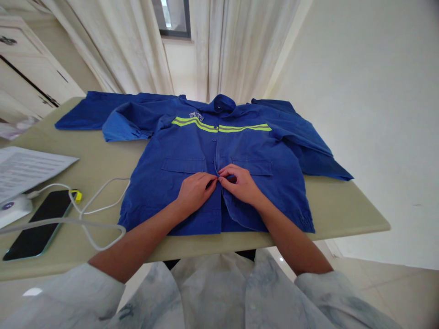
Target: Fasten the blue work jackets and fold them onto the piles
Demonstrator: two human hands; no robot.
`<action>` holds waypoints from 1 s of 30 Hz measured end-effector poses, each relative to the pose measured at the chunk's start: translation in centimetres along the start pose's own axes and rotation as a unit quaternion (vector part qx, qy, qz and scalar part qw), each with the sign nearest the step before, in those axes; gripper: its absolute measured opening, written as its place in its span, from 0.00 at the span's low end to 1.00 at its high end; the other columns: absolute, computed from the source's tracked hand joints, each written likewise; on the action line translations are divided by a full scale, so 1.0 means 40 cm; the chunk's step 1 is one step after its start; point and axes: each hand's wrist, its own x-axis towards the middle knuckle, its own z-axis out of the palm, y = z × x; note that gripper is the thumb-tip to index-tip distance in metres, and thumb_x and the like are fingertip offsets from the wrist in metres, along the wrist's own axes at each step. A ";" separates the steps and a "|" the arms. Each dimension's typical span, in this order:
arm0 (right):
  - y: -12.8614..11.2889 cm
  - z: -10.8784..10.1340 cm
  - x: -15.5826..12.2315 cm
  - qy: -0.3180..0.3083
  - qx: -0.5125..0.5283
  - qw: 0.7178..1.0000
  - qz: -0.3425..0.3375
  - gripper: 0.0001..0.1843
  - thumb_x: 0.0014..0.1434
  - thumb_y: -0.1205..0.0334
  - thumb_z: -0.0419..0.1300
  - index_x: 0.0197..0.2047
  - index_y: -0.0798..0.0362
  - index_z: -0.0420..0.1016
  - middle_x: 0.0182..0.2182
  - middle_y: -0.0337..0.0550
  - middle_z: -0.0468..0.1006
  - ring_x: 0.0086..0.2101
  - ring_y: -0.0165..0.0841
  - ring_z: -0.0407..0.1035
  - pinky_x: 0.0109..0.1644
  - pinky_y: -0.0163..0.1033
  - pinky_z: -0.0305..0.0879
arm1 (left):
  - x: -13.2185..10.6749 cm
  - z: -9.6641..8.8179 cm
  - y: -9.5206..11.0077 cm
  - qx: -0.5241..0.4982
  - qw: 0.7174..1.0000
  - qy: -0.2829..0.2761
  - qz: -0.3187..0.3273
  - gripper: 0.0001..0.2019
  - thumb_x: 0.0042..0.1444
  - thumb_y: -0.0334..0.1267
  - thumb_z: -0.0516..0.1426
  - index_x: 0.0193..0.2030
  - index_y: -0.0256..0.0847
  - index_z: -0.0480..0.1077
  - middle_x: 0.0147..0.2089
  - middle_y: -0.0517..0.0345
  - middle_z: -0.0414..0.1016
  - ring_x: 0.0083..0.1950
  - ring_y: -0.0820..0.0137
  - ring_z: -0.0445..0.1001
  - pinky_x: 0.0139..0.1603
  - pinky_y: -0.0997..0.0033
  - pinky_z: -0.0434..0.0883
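Note:
A blue work jacket with yellow-green and grey stripes across its chest lies face up on the table, collar away from me. My left hand pinches the left edge of its front opening, around the height of the pocket flaps. Facing it, my right hand pinches the other front edge, and the fingertips of both hands meet at the middle. Whatever button is between them is hidden. Above the hands, a button shows on the front placket. Below them the two front panels hang slightly apart.
More blue cloth lies behind the jacket's left sleeve. On the left of the table are a phone, a looped white cable, a white device and a printed sheet. Curtains hang behind; a wall stands at right.

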 end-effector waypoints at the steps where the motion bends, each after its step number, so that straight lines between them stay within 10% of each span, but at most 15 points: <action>1: -0.001 -0.004 0.001 -0.007 0.002 1.000 0.005 0.06 0.64 0.66 0.64 0.34 0.52 0.81 0.42 0.45 0.82 0.41 0.34 0.78 0.38 0.35 0.72 | 0.000 0.000 0.000 0.000 1.000 0.001 -0.001 0.09 0.70 0.37 0.57 0.45 0.41 0.80 0.42 0.52 0.85 0.43 0.63 0.82 0.47 0.64 0.75; 22: 0.008 -0.021 0.004 -0.029 0.016 0.999 0.028 0.05 0.60 0.68 0.65 0.38 0.51 0.83 0.41 0.43 0.82 0.39 0.32 0.78 0.38 0.34 0.73 | -0.001 -0.002 -0.003 -0.018 1.000 0.000 -0.013 0.10 0.71 0.38 0.56 0.47 0.43 0.79 0.44 0.53 0.84 0.44 0.64 0.81 0.50 0.64 0.76; 30: 0.016 -0.007 0.003 -0.029 -0.028 0.999 0.016 0.05 0.61 0.70 0.67 0.37 0.51 0.82 0.40 0.42 0.81 0.36 0.31 0.76 0.39 0.36 0.72 | 0.016 -0.007 -0.008 -0.183 0.977 -0.033 -0.100 0.09 0.67 0.39 0.58 0.48 0.43 0.79 0.42 0.56 0.85 0.41 0.65 0.83 0.47 0.64 0.78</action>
